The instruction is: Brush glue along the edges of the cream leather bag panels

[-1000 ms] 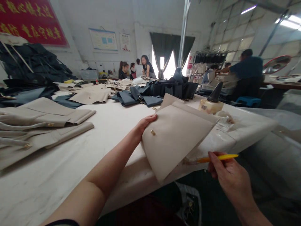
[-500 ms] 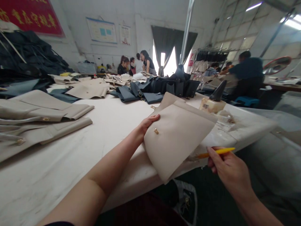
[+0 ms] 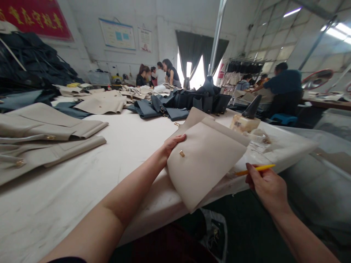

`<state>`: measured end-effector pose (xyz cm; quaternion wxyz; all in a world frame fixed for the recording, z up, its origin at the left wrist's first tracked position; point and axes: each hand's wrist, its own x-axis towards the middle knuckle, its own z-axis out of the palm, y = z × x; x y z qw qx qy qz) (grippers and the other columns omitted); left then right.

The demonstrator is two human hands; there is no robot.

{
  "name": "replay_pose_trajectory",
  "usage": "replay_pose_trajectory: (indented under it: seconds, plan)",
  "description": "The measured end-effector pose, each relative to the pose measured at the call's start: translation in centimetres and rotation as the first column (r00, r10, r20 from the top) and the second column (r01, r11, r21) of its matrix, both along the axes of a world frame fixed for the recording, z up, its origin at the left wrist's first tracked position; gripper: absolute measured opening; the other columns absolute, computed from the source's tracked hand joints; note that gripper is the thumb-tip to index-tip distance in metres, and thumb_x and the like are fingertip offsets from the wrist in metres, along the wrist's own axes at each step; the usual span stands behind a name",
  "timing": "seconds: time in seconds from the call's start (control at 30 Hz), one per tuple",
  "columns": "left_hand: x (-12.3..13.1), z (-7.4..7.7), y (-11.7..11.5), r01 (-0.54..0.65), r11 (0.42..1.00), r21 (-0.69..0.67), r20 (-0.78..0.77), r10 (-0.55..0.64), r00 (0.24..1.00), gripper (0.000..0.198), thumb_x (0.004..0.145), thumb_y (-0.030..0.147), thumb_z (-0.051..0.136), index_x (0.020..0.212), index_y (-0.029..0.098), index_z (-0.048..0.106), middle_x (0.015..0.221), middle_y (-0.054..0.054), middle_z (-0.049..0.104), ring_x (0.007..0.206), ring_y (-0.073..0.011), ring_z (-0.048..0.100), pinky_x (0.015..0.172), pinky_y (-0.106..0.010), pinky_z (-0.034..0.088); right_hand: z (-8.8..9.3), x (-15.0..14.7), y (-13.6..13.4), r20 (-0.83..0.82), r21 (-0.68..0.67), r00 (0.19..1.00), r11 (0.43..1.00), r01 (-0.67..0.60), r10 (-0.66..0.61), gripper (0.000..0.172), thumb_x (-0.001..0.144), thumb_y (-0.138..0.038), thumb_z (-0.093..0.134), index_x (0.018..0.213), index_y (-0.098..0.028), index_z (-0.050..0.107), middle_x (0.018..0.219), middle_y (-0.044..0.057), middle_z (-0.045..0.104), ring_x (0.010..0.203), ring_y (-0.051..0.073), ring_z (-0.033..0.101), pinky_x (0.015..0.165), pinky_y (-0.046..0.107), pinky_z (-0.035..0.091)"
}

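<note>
My left hand (image 3: 173, 143) grips the left edge of a beige leather bag panel (image 3: 204, 160), thumb on top and the other fingers hidden beneath. The panel carries a small gold clasp (image 3: 182, 153) and hangs partly over the table's front edge. Behind it a second beige flap with a gold fitting (image 3: 177, 124) sticks out. My right hand (image 3: 267, 184) pinches a thin yellow stick-like tool (image 3: 256, 170), to the right of the panel and apart from it. The tool's left tip lies close to the table edge; its exact kind is unclear.
Beige bag pieces (image 3: 55, 124) lie on the white table (image 3: 117, 160) at left. Dark blue bag parts (image 3: 175, 104) are heaped behind. At right stand a stained container (image 3: 244, 122) with a dark cone and a white roll (image 3: 259, 135). People (image 3: 171, 73) work in the background.
My right hand and the yellow tool have moved up and slightly right, away from the panel's lower edge. My left hand keeps its hold; the view has shifted slightly.
</note>
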<state>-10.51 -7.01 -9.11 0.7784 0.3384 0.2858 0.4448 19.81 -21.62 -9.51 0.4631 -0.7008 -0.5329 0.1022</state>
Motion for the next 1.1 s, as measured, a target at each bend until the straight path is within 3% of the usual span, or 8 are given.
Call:
replay_pose_trajectory:
  seconds: [0.13, 0.23, 0.43, 0.6, 0.73, 0.83, 0.93, 1.1]
  plan:
    - [0.1, -0.1, 0.0, 0.019, 1.000, 0.025, 0.000, -0.019, 1.000, 0.019, 0.088, 0.018, 0.062, 0.104, 0.010, 0.068, 0.082, -0.011, 0.077, 0.065, -0.0222, 0.074, 0.075, -0.035, 0.061, -0.1, -0.9, -1.0, -0.091, -0.019, 0.996, 1.000, -0.023, 0.021, 0.063, 0.072, -0.082, 0.052, 0.069, -0.020, 0.061, 0.054, 0.004, 0.058, 0.045, 0.019, 0.054, 0.052, 0.032, 0.046]
    - [0.1, 0.0, -0.1, 0.025, 0.999, 0.038, 0.004, -0.025, 1.000, 0.014, 0.087, 0.018, 0.064, 0.098, 0.010, 0.068, 0.080, -0.011, 0.077, 0.062, -0.0213, 0.073, 0.070, -0.034, 0.061, 0.0, -2.4, -2.5, -0.147, -0.012, 0.979, 0.990, -0.141, 0.138, 0.063, 0.072, -0.082, 0.057, 0.070, -0.019, 0.061, 0.054, 0.004, 0.058, 0.042, 0.017, 0.052, 0.046, 0.029, 0.045]
    - [0.2, 0.1, -0.3, 0.004, 1.000, 0.028, 0.003, -0.004, 1.000, 0.012, 0.088, 0.016, 0.061, 0.093, 0.010, 0.070, 0.081, -0.012, 0.077, 0.067, -0.0226, 0.073, 0.078, -0.036, 0.060, -0.4, -4.0, -4.9, -0.184, 0.018, 0.949, 0.966, -0.256, 0.255, 0.056, 0.080, -0.074, 0.059, 0.079, -0.018, 0.063, 0.053, 0.001, 0.056, 0.039, 0.015, 0.050, 0.042, 0.026, 0.044]
    - [0.2, 0.1, -0.4, -0.019, 0.999, 0.038, -0.015, 0.020, 1.000, 0.013, 0.089, 0.017, 0.060, 0.095, 0.011, 0.070, 0.079, -0.010, 0.076, 0.064, -0.0203, 0.072, 0.080, -0.035, 0.059, -0.4, -2.0, -3.3, -0.130, 0.037, 0.985, 0.993, -0.111, 0.115, 0.063, 0.076, -0.081, 0.056, 0.085, -0.018, 0.063, 0.059, 0.002, 0.061, 0.044, 0.017, 0.054, 0.047, 0.028, 0.046]
    - [0.4, 0.4, -0.7, -0.028, 1.000, 0.011, -0.022, 0.028, 0.999, 0.016, 0.091, 0.017, 0.056, 0.094, 0.010, 0.071, 0.081, -0.011, 0.077, 0.068, -0.0216, 0.073, 0.084, -0.037, 0.058, 0.1, 0.1, -0.1, -0.022, 0.058, 0.999, 0.998, 0.034, -0.032, 0.073, 0.068, -0.090, 0.046, 0.076, -0.019, 0.062, 0.059, 0.005, 0.062, 0.048, 0.021, 0.058, 0.057, 0.035, 0.049]
    - [0.4, 0.6, -0.9, -0.028, 1.000, -0.007, -0.030, 0.028, 0.999, 0.019, 0.093, 0.016, 0.053, 0.092, 0.010, 0.070, 0.078, -0.011, 0.076, 0.064, -0.0210, 0.072, 0.079, -0.036, 0.059, 0.4, 0.8, 1.0, -0.017, 0.034, 0.998, 0.998, 0.055, -0.054, 0.076, 0.064, -0.093, 0.044, 0.071, -0.020, 0.061, 0.058, 0.006, 0.061, 0.051, 0.023, 0.059, 0.060, 0.037, 0.049]
    - [0.4, 0.5, -0.8, -0.016, 1.000, 0.005, -0.029, 0.016, 0.999, 0.017, 0.092, 0.017, 0.055, 0.095, 0.010, 0.070, 0.081, -0.011, 0.077, 0.064, -0.0210, 0.072, 0.079, -0.036, 0.059, 0.4, 0.3, -0.1, -0.037, -0.002, 0.999, 1.000, 0.003, -0.003, 0.075, 0.064, -0.091, 0.047, 0.073, -0.019, 0.063, 0.055, 0.005, 0.060, 0.047, 0.021, 0.057, 0.056, 0.035, 0.049]
    - [0.2, -0.1, -0.4, -0.017, 0.999, 0.039, -0.021, 0.018, 1.000, 0.018, 0.091, 0.020, 0.057, 0.100, 0.010, 0.070, 0.086, -0.012, 0.077, 0.071, -0.0226, 0.074, 0.083, -0.037, 0.060, -0.3, -2.7, -4.1, -0.161, -0.011, 0.960, 0.973, -0.232, 0.228, 0.060, 0.078, -0.078, 0.056, 0.082, -0.018, 0.062, 0.057, 0.002, 0.059, 0.043, 0.016, 0.053, 0.045, 0.028, 0.046]
